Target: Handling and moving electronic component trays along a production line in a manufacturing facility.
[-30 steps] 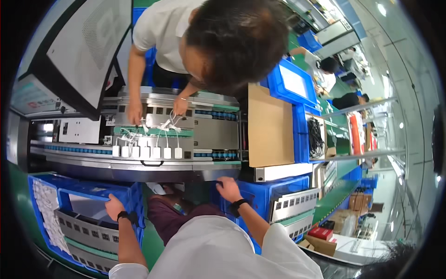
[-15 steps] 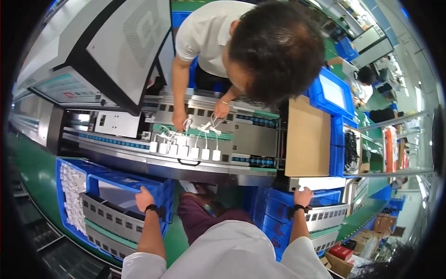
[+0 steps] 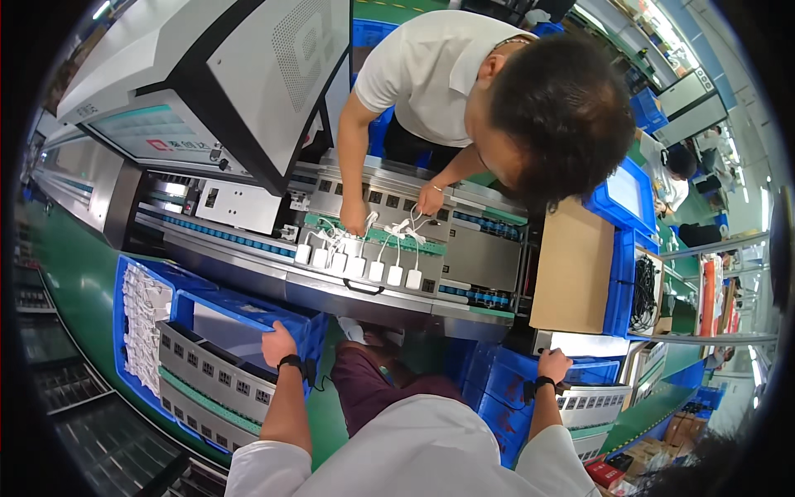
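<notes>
The left hand (image 3: 278, 343) is closed on the rim of a blue crate (image 3: 141, 331) at eight o'clock, where grey modules (image 3: 217, 383) are stacked. The right hand (image 3: 553, 364) is gripped on another blue crate (image 3: 505, 385) at four o'clock. Nothing is lifted out yet.

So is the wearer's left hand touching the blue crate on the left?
Touching: the head view shows the left hand resting on the rim of the blue crate.

Two blue crates (image 3: 248, 311) (image 3: 580, 369), flanking lap
</notes>
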